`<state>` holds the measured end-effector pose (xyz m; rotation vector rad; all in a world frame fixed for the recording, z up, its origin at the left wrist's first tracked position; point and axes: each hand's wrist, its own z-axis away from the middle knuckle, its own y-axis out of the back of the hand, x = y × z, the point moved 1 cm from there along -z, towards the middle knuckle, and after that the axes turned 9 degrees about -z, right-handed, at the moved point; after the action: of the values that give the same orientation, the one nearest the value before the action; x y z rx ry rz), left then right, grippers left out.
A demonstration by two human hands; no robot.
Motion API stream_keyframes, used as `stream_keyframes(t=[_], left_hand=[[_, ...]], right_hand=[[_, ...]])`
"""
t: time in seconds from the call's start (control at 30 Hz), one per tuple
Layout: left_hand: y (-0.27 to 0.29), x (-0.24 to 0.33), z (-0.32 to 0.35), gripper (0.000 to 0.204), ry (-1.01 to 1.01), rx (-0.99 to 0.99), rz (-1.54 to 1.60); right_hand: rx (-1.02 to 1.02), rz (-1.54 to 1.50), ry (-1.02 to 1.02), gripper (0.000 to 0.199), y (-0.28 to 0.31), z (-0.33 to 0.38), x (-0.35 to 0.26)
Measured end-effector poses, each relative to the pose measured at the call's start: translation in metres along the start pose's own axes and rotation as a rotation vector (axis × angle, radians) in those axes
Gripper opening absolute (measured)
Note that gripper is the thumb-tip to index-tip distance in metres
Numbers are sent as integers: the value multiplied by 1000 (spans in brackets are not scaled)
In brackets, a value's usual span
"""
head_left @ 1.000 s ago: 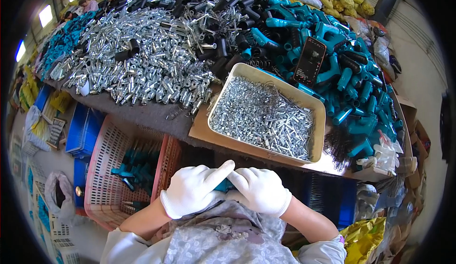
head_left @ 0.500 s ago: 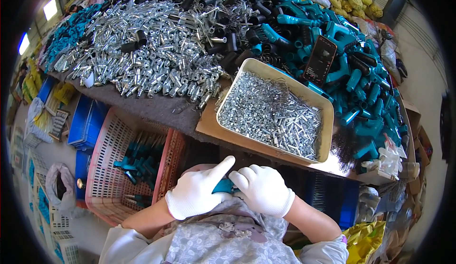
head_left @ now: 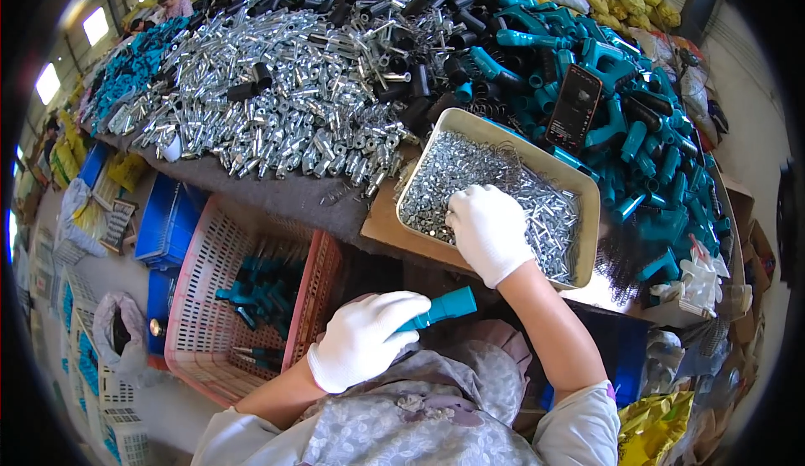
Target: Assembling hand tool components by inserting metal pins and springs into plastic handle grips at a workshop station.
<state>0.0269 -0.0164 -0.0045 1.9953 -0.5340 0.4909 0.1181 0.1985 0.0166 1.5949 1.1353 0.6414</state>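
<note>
My left hand (head_left: 362,338), in a white glove, grips a teal plastic handle part (head_left: 443,307) close to my lap, its end pointing right. My right hand (head_left: 489,230), also gloved, reaches forward into a beige tray (head_left: 584,188) of small silver screws (head_left: 436,185), palm down on the screws. Whether its fingers hold any screws is hidden. The tray rests on a piece of cardboard (head_left: 386,223) at the table's near edge.
A heap of silver metal fittings (head_left: 277,89) covers the table's left, black tubes (head_left: 419,64) the middle, teal handles (head_left: 637,131) the right. A dark phone (head_left: 574,107) lies behind the tray. A pink basket (head_left: 243,298) with teal parts and blue crates (head_left: 168,219) stand lower left.
My right hand left the teal part near my lap and moved forward into the screw tray. My left hand stayed low, still holding the part.
</note>
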Motion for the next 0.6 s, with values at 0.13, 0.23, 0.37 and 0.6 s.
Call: stream_keyframes(t=[0.13, 0.23, 0.37, 0.6], left_hand=[[-1, 0, 3, 43, -31, 17, -33], [-4, -3, 1, 44, -10, 42, 22], [-1, -8, -2, 48, 223, -53, 248], [-11, 3, -20, 46, 659, -65, 1268]], right_hand=[[75, 4, -13, 12, -5, 1, 9], [209, -64, -88, 13, 6, 6, 15], [429, -451, -104, 15, 33, 25, -1], [413, -843, -47, 15, 20, 77, -63]])
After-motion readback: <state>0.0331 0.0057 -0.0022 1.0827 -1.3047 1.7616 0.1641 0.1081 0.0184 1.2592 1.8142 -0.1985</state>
